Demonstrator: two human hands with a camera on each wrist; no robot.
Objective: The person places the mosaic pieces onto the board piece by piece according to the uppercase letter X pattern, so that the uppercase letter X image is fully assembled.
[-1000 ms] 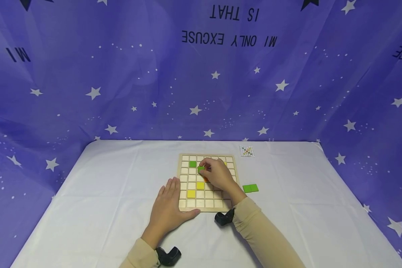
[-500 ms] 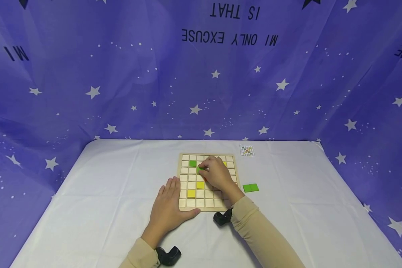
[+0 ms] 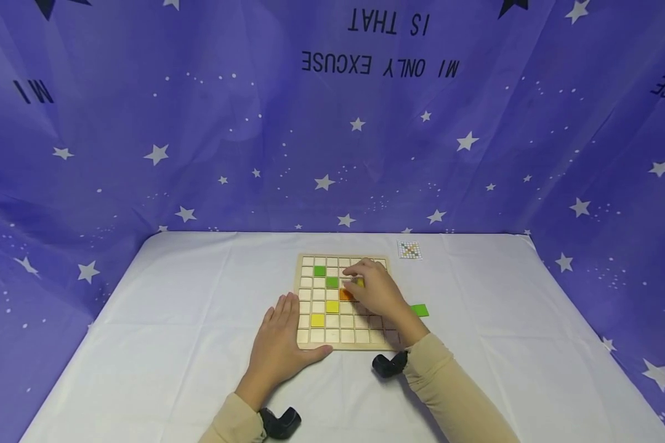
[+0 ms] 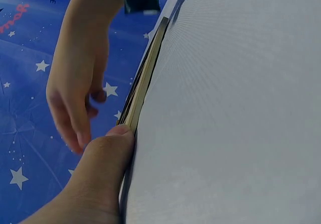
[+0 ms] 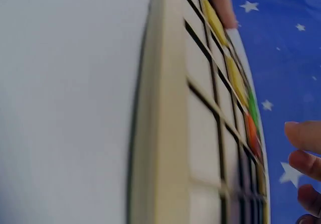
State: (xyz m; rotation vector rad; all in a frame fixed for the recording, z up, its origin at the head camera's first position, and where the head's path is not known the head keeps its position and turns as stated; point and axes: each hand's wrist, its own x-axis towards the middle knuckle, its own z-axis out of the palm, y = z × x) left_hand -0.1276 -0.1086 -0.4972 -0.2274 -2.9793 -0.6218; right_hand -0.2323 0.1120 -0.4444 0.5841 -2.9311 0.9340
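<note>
A wooden grid board (image 3: pixel 340 347) lies on the table. My left hand (image 3: pixel 277 338) rests flat against its left side, thumb along the front edge; the left wrist view shows the thumb (image 4: pixel 108 151) against the board's rim. My right hand (image 3: pixel 378 289) hovers over the right half with fingers apart and loosely bent, holding nothing. Just left of its fingertips, a green square tile (image 3: pixel 332 282) sits in a cell, diagonal to another green tile (image 3: pixel 319 271). An orange tile (image 3: pixel 346 295) and two yellow tiles (image 3: pixel 332 307) run down to the front left. More yellow shows partly behind the right hand.
To the right of the board, a loose green tile (image 3: pixel 420 310) shows beside the right wrist, which covers part of that spot. A small card with a coloured grid pattern (image 3: pixel 409 250) lies at the back right. A purple star-print cloth (image 3: pixel 255 123) hangs behind the table.
My right hand has let go of the green tile, which now lies in its cell, and has drawn back to the right with fingers parted. The left hand has stayed put.
</note>
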